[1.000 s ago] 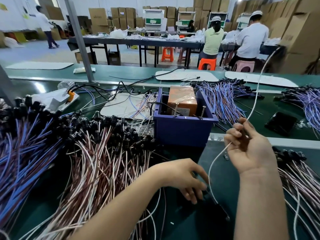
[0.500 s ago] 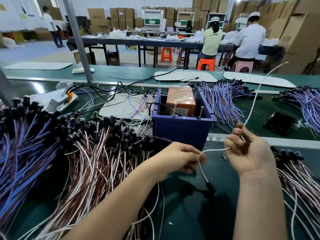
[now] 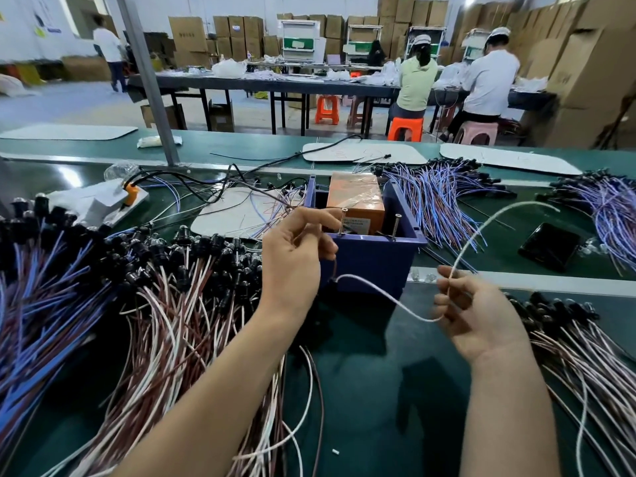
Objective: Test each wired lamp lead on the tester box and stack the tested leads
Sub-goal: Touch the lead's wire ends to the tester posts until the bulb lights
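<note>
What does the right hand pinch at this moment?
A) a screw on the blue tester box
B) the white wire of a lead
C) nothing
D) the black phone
B: the right hand pinches the lead by its white wire, in front of the tester box; the phone lies apart on the table.
</note>
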The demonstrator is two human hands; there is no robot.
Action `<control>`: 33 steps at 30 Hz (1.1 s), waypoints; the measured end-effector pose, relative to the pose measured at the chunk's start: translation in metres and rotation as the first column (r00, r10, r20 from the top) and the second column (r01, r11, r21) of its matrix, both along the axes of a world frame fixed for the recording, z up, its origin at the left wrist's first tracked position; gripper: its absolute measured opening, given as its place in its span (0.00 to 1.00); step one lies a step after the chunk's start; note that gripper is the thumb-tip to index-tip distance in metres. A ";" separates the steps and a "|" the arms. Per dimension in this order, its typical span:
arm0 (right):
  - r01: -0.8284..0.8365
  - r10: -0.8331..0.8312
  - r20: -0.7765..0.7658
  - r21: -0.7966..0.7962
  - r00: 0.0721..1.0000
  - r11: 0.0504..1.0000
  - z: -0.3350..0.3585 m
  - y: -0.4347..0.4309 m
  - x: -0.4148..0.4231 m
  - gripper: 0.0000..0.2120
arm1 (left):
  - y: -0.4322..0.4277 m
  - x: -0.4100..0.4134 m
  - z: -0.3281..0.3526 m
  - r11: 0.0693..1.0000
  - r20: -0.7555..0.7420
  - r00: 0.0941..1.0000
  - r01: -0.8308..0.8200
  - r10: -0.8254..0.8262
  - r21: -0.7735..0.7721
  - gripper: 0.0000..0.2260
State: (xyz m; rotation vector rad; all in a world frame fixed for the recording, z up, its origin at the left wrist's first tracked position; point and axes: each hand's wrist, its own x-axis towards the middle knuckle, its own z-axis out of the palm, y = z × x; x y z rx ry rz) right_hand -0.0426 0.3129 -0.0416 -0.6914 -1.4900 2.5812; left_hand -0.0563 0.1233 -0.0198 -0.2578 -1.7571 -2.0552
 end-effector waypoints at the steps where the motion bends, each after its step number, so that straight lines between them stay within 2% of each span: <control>1: -0.052 0.050 0.026 0.075 0.998 0.996 0.001 -0.002 0.001 0.11 | 0.001 0.000 0.000 1.000 0.005 1.000 0.003 -0.003 -0.004 0.17; 4: -0.307 0.299 0.071 0.259 0.952 0.916 0.007 -0.013 0.006 0.10 | 0.008 0.002 -0.002 0.997 0.026 0.999 0.035 -0.033 -0.075 0.13; 8: -0.595 0.611 0.102 0.401 0.785 0.697 0.016 -0.027 0.012 0.15 | 0.006 0.002 -0.003 0.994 0.081 0.996 0.045 -0.037 -0.095 0.08; 12: -0.702 0.719 0.173 0.456 0.673 0.547 0.016 -0.030 0.015 0.13 | 0.002 0.002 0.001 0.995 0.043 0.998 0.046 -0.043 -0.094 0.08; 15: -0.725 0.731 0.236 0.499 0.640 0.474 0.017 -0.029 0.017 0.10 | 0.001 0.003 0.001 0.976 0.040 0.994 0.111 -0.105 -0.189 0.12; 17: -0.654 0.682 0.189 0.543 0.706 0.527 0.019 -0.029 0.016 0.09 | 0.004 0.003 -0.002 0.935 0.096 0.979 0.201 -0.181 -0.293 0.14; 20: -0.358 0.511 -0.096 0.606 0.854 0.711 0.025 -0.030 0.012 0.11 | 0.010 0.005 -0.006 0.870 0.181 0.953 0.298 -0.244 -0.394 0.16; 23: -0.188 0.428 -0.347 0.550 0.835 0.813 0.033 -0.037 0.011 0.10 | 0.015 0.009 -0.009 0.831 0.228 0.931 0.360 -0.287 -0.424 0.18; 27: -0.109 0.375 -0.392 0.555 0.840 0.825 0.033 -0.049 0.009 0.07 | 0.015 0.012 -0.008 0.800 0.271 0.905 0.419 -0.329 -0.429 0.19; 33: -0.120 0.308 -0.315 0.498 0.898 0.859 0.030 -0.048 0.007 0.11 | 0.016 0.014 -0.007 0.773 0.277 0.880 0.472 -0.386 -0.424 0.18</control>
